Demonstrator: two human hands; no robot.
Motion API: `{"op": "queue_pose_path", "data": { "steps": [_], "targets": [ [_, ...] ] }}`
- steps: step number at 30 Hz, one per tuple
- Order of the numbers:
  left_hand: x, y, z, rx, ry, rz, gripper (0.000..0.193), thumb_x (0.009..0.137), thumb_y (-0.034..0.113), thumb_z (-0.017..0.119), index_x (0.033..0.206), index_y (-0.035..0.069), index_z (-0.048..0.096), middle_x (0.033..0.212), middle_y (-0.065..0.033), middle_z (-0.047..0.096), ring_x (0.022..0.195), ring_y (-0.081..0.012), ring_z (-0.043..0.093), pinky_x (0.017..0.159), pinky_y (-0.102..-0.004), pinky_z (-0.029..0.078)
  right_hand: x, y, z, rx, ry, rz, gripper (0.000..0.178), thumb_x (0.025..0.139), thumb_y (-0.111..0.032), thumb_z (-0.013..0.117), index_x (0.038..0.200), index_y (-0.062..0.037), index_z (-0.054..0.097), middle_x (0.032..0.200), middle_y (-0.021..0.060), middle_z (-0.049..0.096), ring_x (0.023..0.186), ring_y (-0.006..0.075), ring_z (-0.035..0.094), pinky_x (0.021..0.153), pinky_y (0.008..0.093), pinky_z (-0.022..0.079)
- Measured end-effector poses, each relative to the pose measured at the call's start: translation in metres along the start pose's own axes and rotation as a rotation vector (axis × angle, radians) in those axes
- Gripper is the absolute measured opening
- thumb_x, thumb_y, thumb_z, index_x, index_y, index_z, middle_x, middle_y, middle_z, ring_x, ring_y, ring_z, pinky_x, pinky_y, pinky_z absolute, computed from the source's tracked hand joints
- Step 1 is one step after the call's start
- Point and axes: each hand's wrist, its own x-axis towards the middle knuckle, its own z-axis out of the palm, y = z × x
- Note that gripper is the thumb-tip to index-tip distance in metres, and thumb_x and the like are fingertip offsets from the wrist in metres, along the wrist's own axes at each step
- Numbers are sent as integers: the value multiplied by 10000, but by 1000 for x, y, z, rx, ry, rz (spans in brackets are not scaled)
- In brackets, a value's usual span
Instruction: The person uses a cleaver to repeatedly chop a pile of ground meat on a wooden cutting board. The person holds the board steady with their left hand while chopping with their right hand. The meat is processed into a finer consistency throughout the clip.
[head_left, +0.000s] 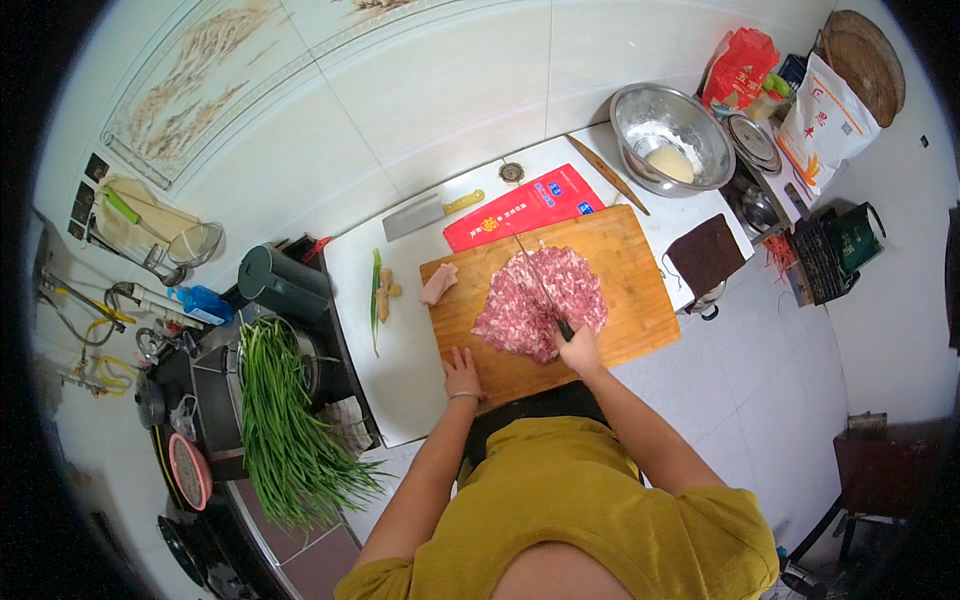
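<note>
My right hand point(579, 351) grips the black handle of a knife point(540, 280), its blade seen nearly edge-on across a flat mound of chopped pink meat point(574, 284). The meat is spread over the middle of a wooden cutting board point(640, 300). With fingers spread, my left hand point(462, 376) lies on the board's near left edge, wearing a thin bracelet at the wrist and holding nothing. A pale pink chunk of meat point(438, 284) rests by the board's left edge.
Behind the board lie a cleaver point(415, 218), a red package point(530, 205) and a rolling pin point(607, 175). A steel bowl point(640, 110) holds dough point(670, 163). Ginger point(385, 290) and a green onion point(376, 300) lie left; long green leaves point(290, 430) hang farther left.
</note>
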Motion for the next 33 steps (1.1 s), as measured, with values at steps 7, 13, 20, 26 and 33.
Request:
{"op": "queue_pose_path", "data": {
  "steps": [7, 13, 20, 26, 33],
  "targets": [
    [14, -2, 21, -54, 35, -2, 1049, 553, 352, 740, 1336, 134, 76, 1387, -129, 55, 1189, -412, 217, 968, -404, 279, -3, -19, -20, -161, -85, 75, 285, 687, -259, 545, 802, -3, 594, 788, 242, 570, 794, 374, 553, 724, 397, 441],
    [31, -5, 44, -14, 123, -6, 1008, 573, 324, 728, 1334, 130, 95, 1383, -142, 73, 1168, -420, 240, 947, -453, 294, 5, 32, 30, -169, -7, 113, 318, 690, -299, 554, 831, -18, 603, 771, 231, 575, 766, 371, 557, 708, 421, 439],
    [1, 2, -1, -45, 8, 22, 1049, 545, 346, 743, 1334, 122, 88, 1381, -142, 80, 1167, -418, 244, 951, -425, 301, -8, -33, -16, -14, -47, 41, 286, 672, -261, 575, 778, 5, 581, 690, 226, 564, 722, 359, 567, 642, 410, 439],
    [21, -4, 29, -2, 90, 5, 1108, 511, 376, 759, 1335, 122, 63, 1384, -142, 58, 1176, -419, 231, 939, -418, 319, 10, 46, 37, -245, -37, 62, 366, 697, -318, 532, 770, 35, 594, 729, 245, 566, 743, 352, 568, 654, 407, 446],
    [8, 2, 9, 8, 15, -5, 1079, 533, 363, 751, 1335, 123, 69, 1384, -144, 64, 1175, -418, 235, 957, -434, 283, -3, -13, -11, 127, 88, -59, 226, 683, -187, 577, 780, 17, 581, 636, 205, 564, 688, 355, 576, 639, 397, 441]
  ]
}}
